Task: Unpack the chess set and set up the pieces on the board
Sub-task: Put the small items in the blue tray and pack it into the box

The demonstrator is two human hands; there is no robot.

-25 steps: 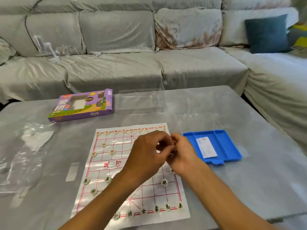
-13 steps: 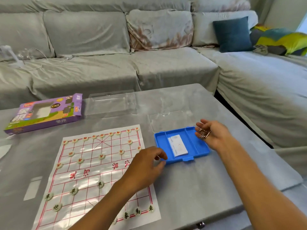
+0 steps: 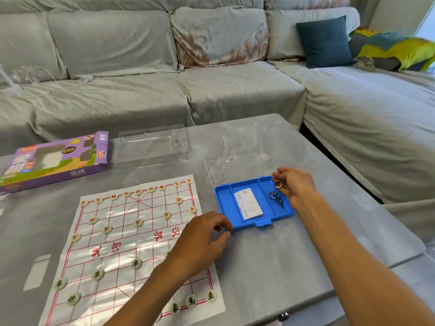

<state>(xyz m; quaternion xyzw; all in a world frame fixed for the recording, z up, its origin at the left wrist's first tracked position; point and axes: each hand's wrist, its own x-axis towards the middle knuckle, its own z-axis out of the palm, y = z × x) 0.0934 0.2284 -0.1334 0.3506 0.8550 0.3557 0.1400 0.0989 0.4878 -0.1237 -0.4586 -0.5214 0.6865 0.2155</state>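
Note:
The paper chess board [image 3: 122,234] lies flat on the table. Red-marked pieces [image 3: 138,191] line its far edge and black-marked pieces [image 3: 136,263] stand on the near half. My left hand [image 3: 200,243] rests over the board's right edge, fingers loosely curled, fingertips at the front left corner of the blue tray [image 3: 220,203]. My right hand [image 3: 296,187] hovers over the tray's right compartment and pinches a small metal ring [image 3: 278,184]. A bent metal wire piece [image 3: 276,198] lies in that compartment. A folded leaflet [image 3: 248,203] lies in the middle compartment.
The purple chess box [image 3: 54,161] lies at the back left. A clear plastic insert [image 3: 150,144] sits beside it, and a clear lid [image 3: 235,168] lies behind the blue tray. A grey sofa [image 3: 211,95] wraps around the table's far and right sides.
My hands were together over the board holding small metal parts. The right hand moved right to the blue tray; a wire piece now lies in it. The left hand dropped beside the tray.

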